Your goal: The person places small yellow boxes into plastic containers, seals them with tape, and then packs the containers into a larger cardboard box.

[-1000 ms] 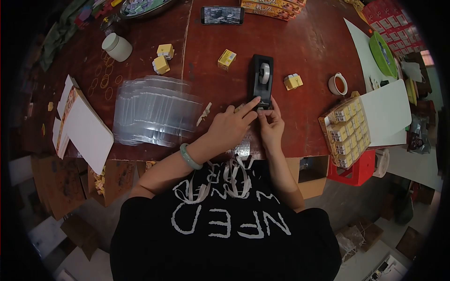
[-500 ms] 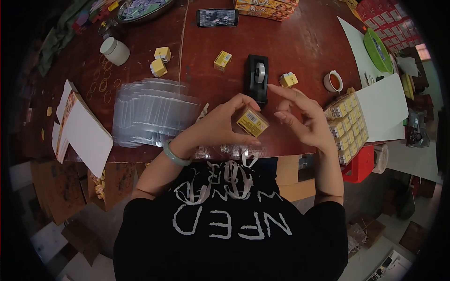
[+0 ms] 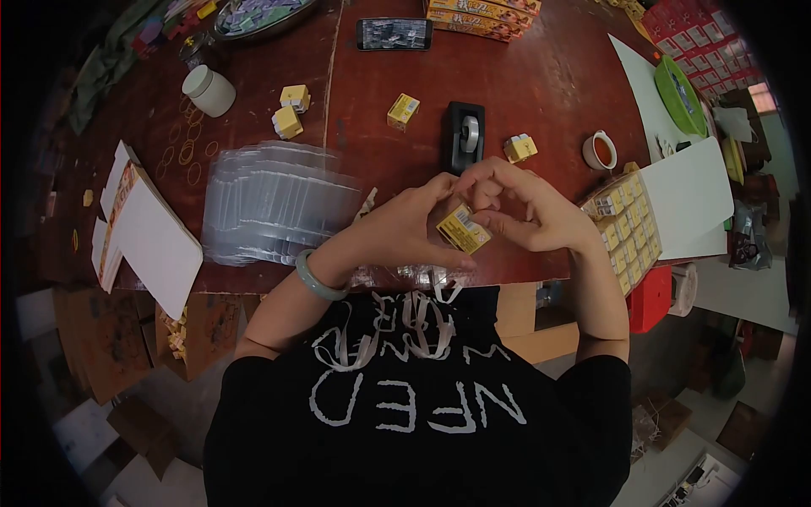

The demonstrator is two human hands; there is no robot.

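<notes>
A small yellow box [image 3: 463,230] with dark print is held just above the table's front edge. My left hand [image 3: 414,224], with a pale green bangle on its wrist, is closed round its left side, thumb below and fingers above. From the right, my right hand [image 3: 532,207] has its bent fingers and thumb on the box's upper right corner; part of the box is hidden there. Right behind the hands stands a black tape dispenser [image 3: 463,139] with a roll in it. Another yellow box [image 3: 403,111] and a yellow-and-white one [image 3: 520,148] lie beyond.
Clear plastic sheets [image 3: 279,203] lie stacked at left, beside a white folded carton [image 3: 160,241]. A white jar [image 3: 208,90] and a phone [image 3: 394,34] are farther back. At right are a small cup [image 3: 600,150] and a tray of yellow boxes [image 3: 629,232].
My right hand has moved left, from apart with spread fingers to contact with the yellow box. The box has shifted slightly right and down in my left hand.
</notes>
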